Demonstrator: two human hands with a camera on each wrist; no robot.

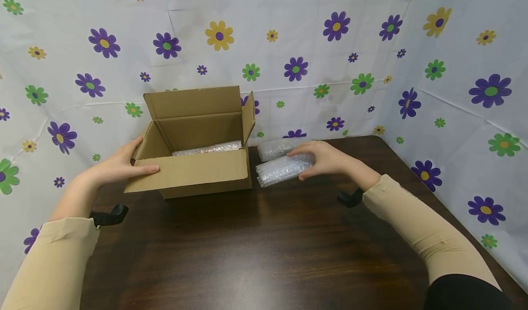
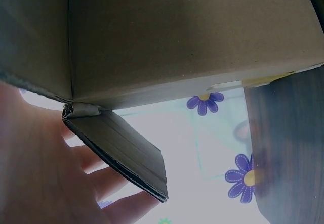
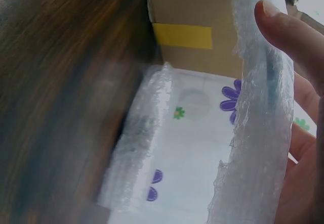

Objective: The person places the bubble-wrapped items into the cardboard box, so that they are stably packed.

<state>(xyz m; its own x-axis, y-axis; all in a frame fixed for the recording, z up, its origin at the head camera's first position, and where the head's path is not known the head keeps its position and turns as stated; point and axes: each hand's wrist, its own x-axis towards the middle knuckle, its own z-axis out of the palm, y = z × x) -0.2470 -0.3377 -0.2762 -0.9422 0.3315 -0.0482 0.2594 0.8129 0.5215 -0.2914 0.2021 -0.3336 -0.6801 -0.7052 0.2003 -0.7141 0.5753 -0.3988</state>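
Note:
An open cardboard box [image 1: 202, 175] stands on the table, with one bubble-wrapped bundle [image 1: 222, 147] inside it. My left hand [image 1: 117, 163] holds the box at its left side, thumb over the front flap and fingers behind the side flap [image 2: 121, 148]. To the right of the box, my right hand [image 1: 323, 159] grips a bubble-wrapped roll [image 3: 263, 113] between thumb and fingers, above the table. A second bubble-wrapped roll [image 3: 139, 143] lies on the table behind the held one. What the wrapping contains cannot be made out.
The dark wooden table [image 1: 255, 250] extends in front of the box. A flower-patterned sheet [image 1: 264, 40] hangs behind and to the right. Yellow tape [image 3: 183, 36] marks the box's side. A black strap [image 1: 110, 215] is around the left wrist.

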